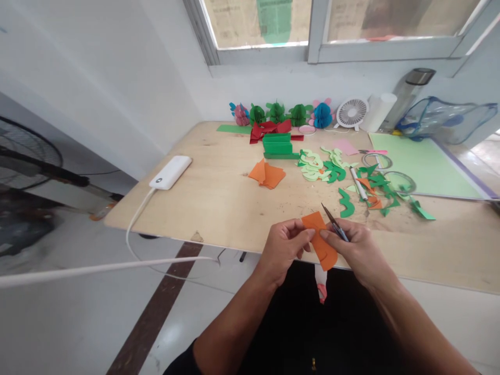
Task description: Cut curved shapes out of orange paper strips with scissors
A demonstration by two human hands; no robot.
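An orange piece of paper (321, 242) with a faint curved line on it is held between both hands, over the table's front edge. My left hand (287, 242) pinches its left side between thumb and fingers. On the other side my right hand (357, 245) presses its thumb on the paper and also keeps a pair of scissors (335, 224), blades pointing up and left. The scissor handles are hidden in the palm. Beyond the hands lie more folded orange paper (267, 174) and a wavy green paper cutout (346, 203).
Green folded paper (278, 146), red paper (269, 130) and light-green cutouts (311, 164) lie further back. Scraps surround a white pen (358, 183) and tape rolls (400, 182). Paper honeycomb figures (276, 112) and a small fan (352, 113) line the wall. A power bank (171, 172) sits left.
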